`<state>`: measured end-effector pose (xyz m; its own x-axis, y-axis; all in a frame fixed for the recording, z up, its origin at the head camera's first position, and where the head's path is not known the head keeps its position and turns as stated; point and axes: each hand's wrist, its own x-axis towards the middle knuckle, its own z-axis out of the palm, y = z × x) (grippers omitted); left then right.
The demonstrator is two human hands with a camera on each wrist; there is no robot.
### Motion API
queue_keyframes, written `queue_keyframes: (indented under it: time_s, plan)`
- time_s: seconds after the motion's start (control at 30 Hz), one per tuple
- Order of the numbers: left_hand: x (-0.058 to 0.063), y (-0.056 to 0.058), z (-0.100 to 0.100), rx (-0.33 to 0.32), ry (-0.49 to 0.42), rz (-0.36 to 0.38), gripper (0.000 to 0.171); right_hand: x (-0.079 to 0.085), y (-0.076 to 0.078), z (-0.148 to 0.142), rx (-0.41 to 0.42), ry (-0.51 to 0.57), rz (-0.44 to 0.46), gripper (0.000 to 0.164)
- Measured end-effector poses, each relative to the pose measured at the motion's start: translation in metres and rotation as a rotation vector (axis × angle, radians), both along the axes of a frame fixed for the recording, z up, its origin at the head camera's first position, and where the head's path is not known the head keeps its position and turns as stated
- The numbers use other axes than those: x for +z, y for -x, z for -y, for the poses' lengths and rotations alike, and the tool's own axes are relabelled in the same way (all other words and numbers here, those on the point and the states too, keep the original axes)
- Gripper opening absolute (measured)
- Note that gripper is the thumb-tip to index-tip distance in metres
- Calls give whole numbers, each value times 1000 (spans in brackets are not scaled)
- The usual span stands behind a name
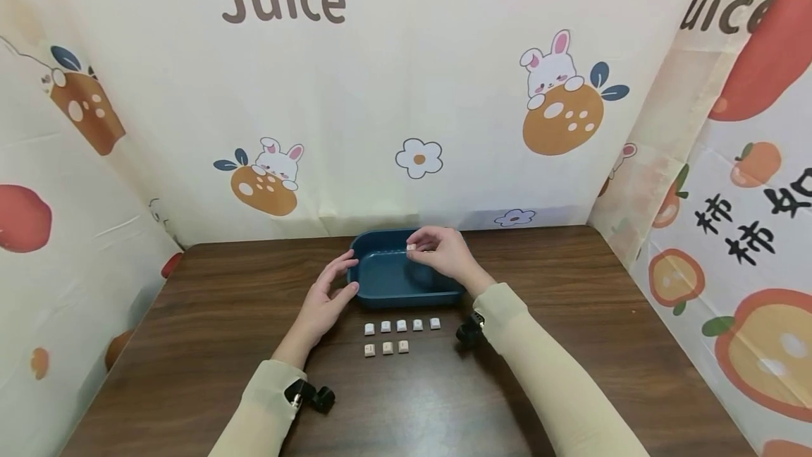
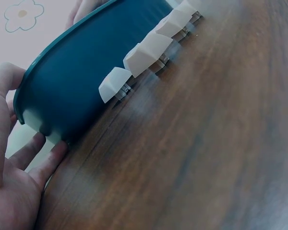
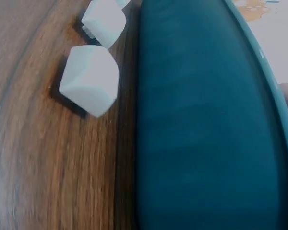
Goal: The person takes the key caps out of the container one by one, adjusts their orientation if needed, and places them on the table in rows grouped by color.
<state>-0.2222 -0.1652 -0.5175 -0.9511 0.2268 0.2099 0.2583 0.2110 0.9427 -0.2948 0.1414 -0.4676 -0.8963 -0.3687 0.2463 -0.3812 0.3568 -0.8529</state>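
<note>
A dark blue tray with rounded corners sits toward the back of the table. My left hand holds its left end; in the left wrist view, fingers rest against the tray low down and another bends at the rim. Over the inside of the tray, my right hand pinches a small white keycap between thumb and fingertips. In front of the tray lie two rows of keycaps: several whitish ones in the far row, three cream ones in the near row.
The dark wood table runs back to a printed cloth hung behind it, with more cloth at both sides. In the right wrist view, the far row's end keycap lies close to the tray's near wall.
</note>
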Motion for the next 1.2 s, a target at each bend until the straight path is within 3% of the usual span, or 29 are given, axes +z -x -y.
queue_keyframes:
  time_s: [0.23, 0.37, 0.57, 0.77, 1.2]
  plan:
    - [-1, -2, 1, -19, 13, 0, 47, 14, -7, -4, 45, 149, 127, 36]
    - [1, -3, 3, -8, 9, 4, 47, 27, -12, -3, 79, 172, 132, 35]
    - [0, -2, 3, -6, 18, 13, 46, 37, -27, -4, 114, 143, 46, 27]
    - [0, 0, 2, -8, 9, 6, 46, 39, -50, -6, 88, 86, -47, 24]
    - [-1, 0, 1, -8, 3, -5, 46, 25, -96, -2, 38, 49, -199, 21]
